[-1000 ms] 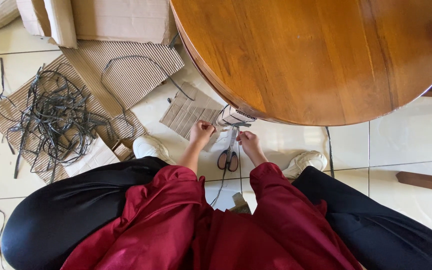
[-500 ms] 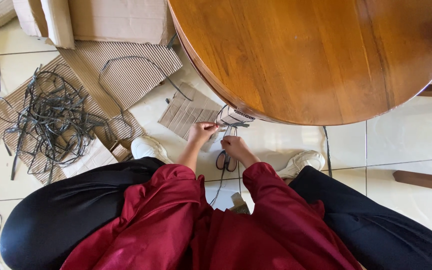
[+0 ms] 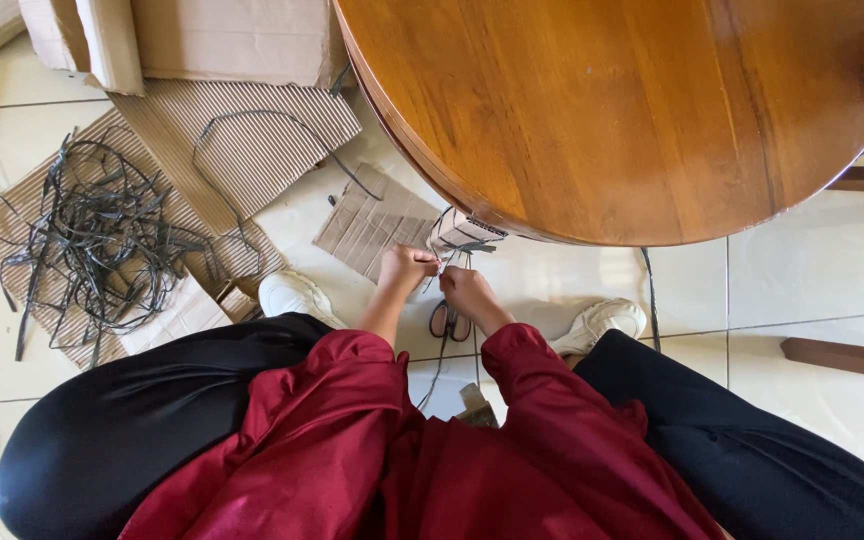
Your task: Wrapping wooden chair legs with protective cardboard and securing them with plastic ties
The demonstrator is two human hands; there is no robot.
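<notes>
Pale floor tiles (image 3: 832, 270) beside the round wooden worktop (image 3: 632, 110) carry cardboard scraps, and low between the white shoes the left hand (image 3: 404, 268) and right hand (image 3: 465, 291) meet, both pinching a thin dark strip (image 3: 442, 345) above scissors (image 3: 449, 322).

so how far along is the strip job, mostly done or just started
A fair way in, it seems. Done: a big tangle of dark strips lies on the cardboard to the left. In hand: the left hand and right hand meet on a thin strip by the small wrapped piece at the table edge; scissors lie below them. Left: that piece looks still banded, so at least that remains.
</notes>
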